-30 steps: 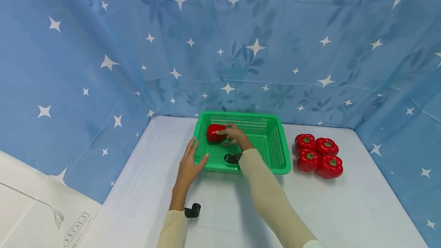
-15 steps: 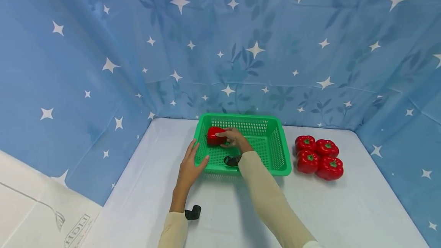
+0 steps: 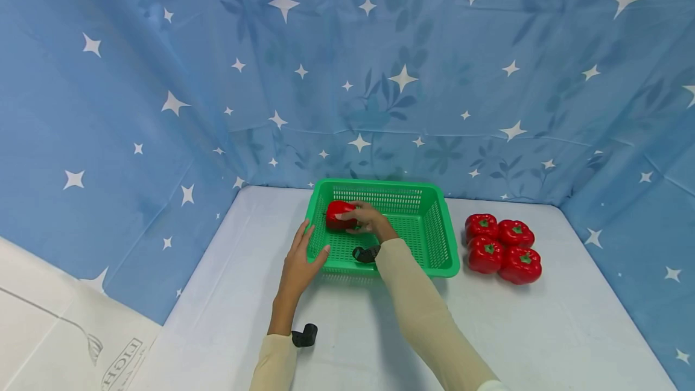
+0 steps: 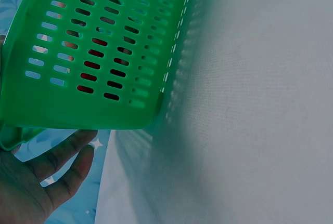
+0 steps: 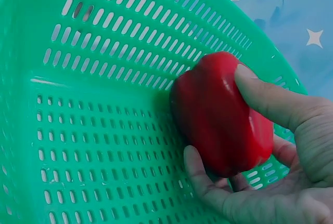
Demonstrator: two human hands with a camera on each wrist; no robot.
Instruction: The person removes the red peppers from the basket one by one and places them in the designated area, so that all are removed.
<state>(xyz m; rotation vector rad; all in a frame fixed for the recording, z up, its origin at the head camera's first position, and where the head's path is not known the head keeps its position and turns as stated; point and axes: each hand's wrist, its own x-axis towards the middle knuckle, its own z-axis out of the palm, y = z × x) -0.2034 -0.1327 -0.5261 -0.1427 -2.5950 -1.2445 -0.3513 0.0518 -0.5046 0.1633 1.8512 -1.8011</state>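
Note:
The green plastic basket (image 3: pixel 380 183), with slotted walls, stands on the white table. Inside it, at the left, my right hand (image 3: pixel 370 219) holds a red bell pepper (image 3: pixel 336 211) lying on its side. In the right wrist view the thumb presses the near face of the bell pepper (image 5: pixel 216 112), while the other fingers curl beneath it, partly hidden. My left hand (image 3: pixel 297 269) is at the basket's front left corner, fingers spread and fairly straight along the outer wall. The left wrist view shows two fingers (image 4: pixel 70 174) of that hand by the basket wall (image 4: pixel 78 109).
Several red bell peppers (image 3: pixel 502 249) sit grouped on the table (image 3: pixel 575 330) to the right of the basket. A blue star-patterned curtain (image 3: pixel 347 113) hangs behind and at both sides. Black wrist devices (image 3: pixel 305 335) are worn on both arms.
The head view has tipped slightly, so everything sits a little lower. My right thumb has shifted slightly left over the bell pepper. The left hand keeps its place at the basket corner.

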